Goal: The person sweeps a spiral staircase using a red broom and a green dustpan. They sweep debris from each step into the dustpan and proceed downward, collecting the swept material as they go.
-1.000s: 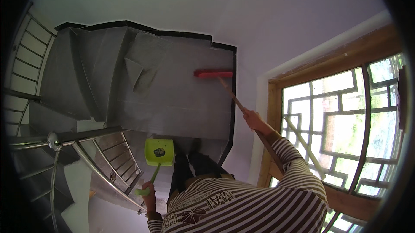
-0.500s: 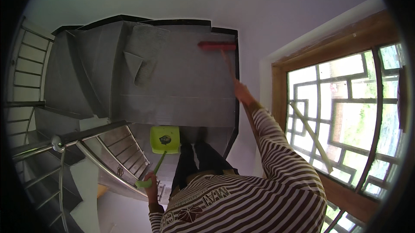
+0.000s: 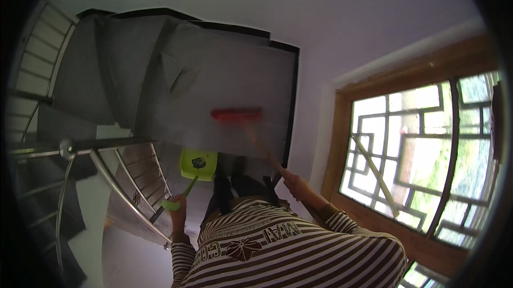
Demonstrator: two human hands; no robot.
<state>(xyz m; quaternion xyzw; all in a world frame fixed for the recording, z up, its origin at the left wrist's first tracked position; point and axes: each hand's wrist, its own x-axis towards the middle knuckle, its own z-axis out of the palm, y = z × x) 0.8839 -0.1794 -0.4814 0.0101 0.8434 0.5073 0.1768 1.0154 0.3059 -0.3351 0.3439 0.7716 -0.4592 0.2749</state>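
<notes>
My right hand [image 3: 297,185] is closed round the wooden handle of a broom, low and close to my body on the right. The red broom head [image 3: 236,114], blurred by motion, lies over the middle of the grey tiled landing [image 3: 214,74]. At my lower left, my left hand [image 3: 178,208] grips the green handle of a dustpan. Its bright green pan [image 3: 186,166] rests on the floor just left of my feet, with a dark patch on its inside. The broom head is apart from the pan, farther off and to its right.
Grey stairs [image 3: 117,68] rise at the left. A metal railing [image 3: 109,181] runs along the lower left, beside a lower flight. Black skirting [image 3: 292,101] edges the pale wall [image 3: 315,74]. At the right is a wood-framed window [image 3: 344,127] with a dark lattice.
The broom head has come from the far right corner towards me and leftward. My right hand has drawn back nearer my body. The dustpan stays by my feet; the view has shifted slightly.
</notes>
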